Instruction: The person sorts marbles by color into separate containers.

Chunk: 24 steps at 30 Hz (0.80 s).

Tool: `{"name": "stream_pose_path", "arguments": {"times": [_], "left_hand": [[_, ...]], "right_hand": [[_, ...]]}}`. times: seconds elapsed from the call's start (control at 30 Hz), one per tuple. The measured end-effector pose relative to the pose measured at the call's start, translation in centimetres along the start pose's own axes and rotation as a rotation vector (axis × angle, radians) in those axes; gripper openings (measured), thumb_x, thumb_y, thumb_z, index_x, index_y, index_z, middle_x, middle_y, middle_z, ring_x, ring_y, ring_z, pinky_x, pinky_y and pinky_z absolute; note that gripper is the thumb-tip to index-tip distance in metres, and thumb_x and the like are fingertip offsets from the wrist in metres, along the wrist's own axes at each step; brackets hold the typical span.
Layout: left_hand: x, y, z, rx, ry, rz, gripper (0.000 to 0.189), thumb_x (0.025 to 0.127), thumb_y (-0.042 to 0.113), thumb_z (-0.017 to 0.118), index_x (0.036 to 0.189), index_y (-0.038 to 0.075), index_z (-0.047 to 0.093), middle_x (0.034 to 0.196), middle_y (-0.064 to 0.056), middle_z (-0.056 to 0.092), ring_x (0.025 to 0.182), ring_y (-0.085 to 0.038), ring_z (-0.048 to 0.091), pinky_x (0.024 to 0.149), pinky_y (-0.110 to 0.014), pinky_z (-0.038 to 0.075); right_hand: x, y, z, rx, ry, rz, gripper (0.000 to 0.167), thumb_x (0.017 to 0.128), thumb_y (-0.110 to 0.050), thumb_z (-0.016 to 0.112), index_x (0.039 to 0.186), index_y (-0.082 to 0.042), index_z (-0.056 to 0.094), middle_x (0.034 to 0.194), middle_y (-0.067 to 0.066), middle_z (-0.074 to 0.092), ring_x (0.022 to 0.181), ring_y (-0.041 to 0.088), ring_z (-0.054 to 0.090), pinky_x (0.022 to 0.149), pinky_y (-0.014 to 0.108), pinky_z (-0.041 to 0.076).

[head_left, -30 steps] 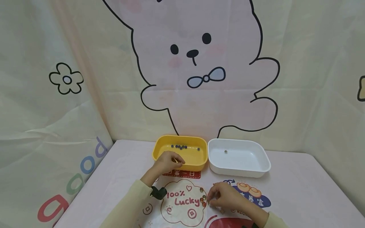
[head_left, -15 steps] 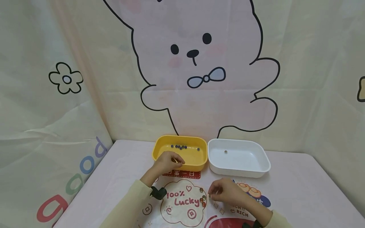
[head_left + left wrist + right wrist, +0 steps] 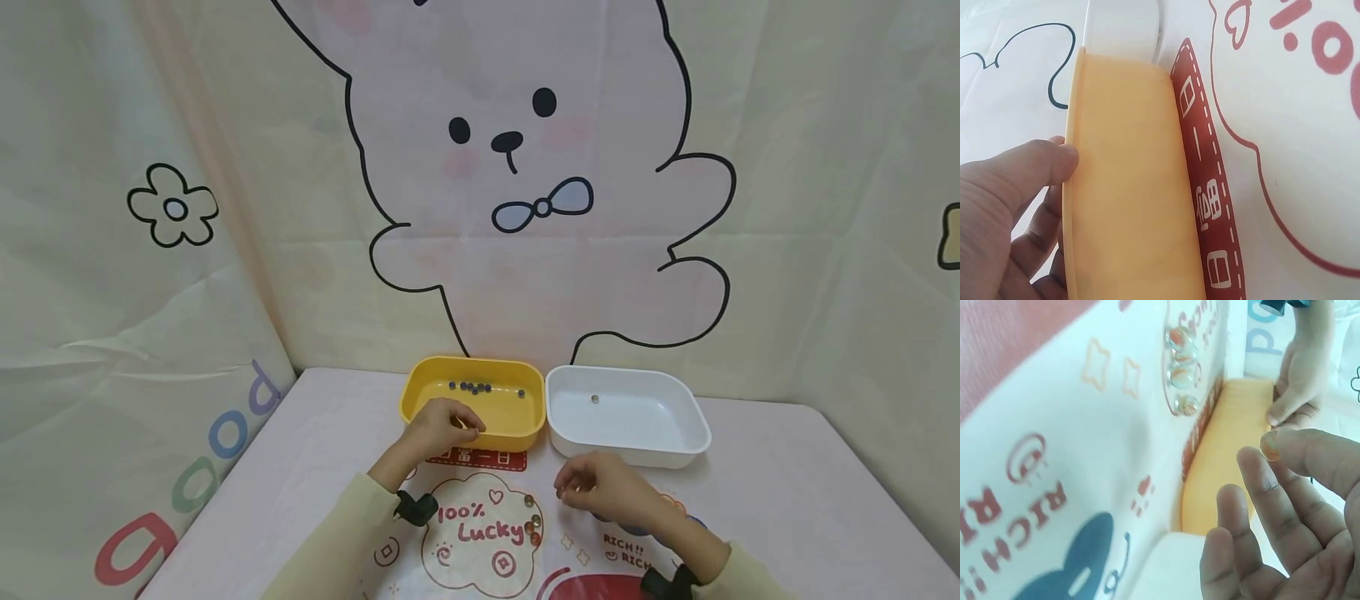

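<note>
My left hand [image 3: 442, 423] grips the front rim of a yellow plastic tray [image 3: 517, 437]; in the left wrist view the thumb lies on the rim and the other fingers curl behind it. Several small dark marbles [image 3: 476, 388] lie inside that tray. My right hand [image 3: 611, 492] hovers over the table in front of the white tray [image 3: 652, 457]. Between its thumb and index fingertip it pinches a glass marble [image 3: 1269, 445] with orange in it, clearest in the right wrist view. One marble [image 3: 596, 399] lies in the white tray.
Several clear and orange marbles [image 3: 532, 525] sit in a short row on the printed tablecloth [image 3: 480, 575], left of my right hand. The two trays stand side by side at the table's back edge, before a cloth backdrop [image 3: 780, 317] with a cartoon animal.
My right hand has lifted away from the row of marbles and moved back and slightly right, towards the white tray, carrying a marble. The left hand stays at the yellow tray's rim.
</note>
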State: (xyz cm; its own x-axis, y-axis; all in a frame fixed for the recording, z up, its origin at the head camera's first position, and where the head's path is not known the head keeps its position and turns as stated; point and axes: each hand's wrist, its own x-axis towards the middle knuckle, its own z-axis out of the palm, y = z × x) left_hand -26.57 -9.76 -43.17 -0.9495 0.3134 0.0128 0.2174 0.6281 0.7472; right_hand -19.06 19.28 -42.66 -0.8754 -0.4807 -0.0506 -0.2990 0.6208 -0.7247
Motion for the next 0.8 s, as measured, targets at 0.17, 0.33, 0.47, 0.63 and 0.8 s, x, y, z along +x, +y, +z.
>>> {"name": "stream_pose_path", "arguments": {"times": [0.17,0.33,0.47,0.63,0.8], "left_hand": [[0.0,-0.1,0.0,-0.003,0.000,-0.003,0.005,0.085,0.023,0.073,0.087,0.027,0.076,0.088,0.010,0.067,0.081,-0.016,0.054,0.070,-0.029,0.048],[0.1,0.0,0.0,-0.007,0.000,-0.005,0.004,0.085,0.022,0.073,0.087,0.025,0.076,0.088,0.009,0.067,0.080,-0.016,0.054,0.070,-0.029,0.048],[0.1,-0.1,0.0,-0.005,-0.001,-0.003,0.004,0.085,0.022,0.073,0.087,0.025,0.076,0.088,0.009,0.067,0.080,-0.015,0.054,0.070,-0.029,0.048],[0.1,0.0,0.0,-0.007,-0.003,-0.001,0.005,0.085,0.022,0.073,0.087,0.026,0.076,0.088,0.009,0.067,0.081,-0.016,0.054,0.071,-0.029,0.048],[0.1,-0.1,0.1,-0.006,-0.003,0.000,0.005,0.085,0.022,0.074,0.086,0.026,0.076,0.088,0.009,0.067,0.081,-0.016,0.054,0.071,-0.028,0.048]], "right_hand": [[0.0,-0.5,-1.0,0.021,0.023,0.009,0.012,0.083,-0.015,0.072,0.093,-0.009,0.071,0.081,-0.002,0.069,0.071,0.010,0.061,0.062,0.021,0.051],[0.2,-0.9,-1.8,-0.004,0.069,0.025,0.010,0.082,-0.014,0.073,0.092,-0.011,0.071,0.080,-0.004,0.068,0.071,0.012,0.060,0.062,0.020,0.052],[0.3,-1.2,-2.6,-0.020,0.102,0.035,0.009,0.082,-0.015,0.074,0.091,-0.015,0.071,0.081,-0.004,0.068,0.074,0.014,0.059,0.062,0.021,0.051],[0.6,-1.4,-3.7,-0.066,0.151,0.044,0.011,0.082,-0.016,0.074,0.093,-0.016,0.072,0.081,-0.005,0.067,0.076,0.014,0.057,0.063,0.021,0.050],[0.9,-1.1,-4.7,-0.130,0.208,0.040,0.010,0.083,-0.017,0.073,0.093,-0.017,0.072,0.082,-0.006,0.066,0.077,0.014,0.055,0.064,0.021,0.049]]}}
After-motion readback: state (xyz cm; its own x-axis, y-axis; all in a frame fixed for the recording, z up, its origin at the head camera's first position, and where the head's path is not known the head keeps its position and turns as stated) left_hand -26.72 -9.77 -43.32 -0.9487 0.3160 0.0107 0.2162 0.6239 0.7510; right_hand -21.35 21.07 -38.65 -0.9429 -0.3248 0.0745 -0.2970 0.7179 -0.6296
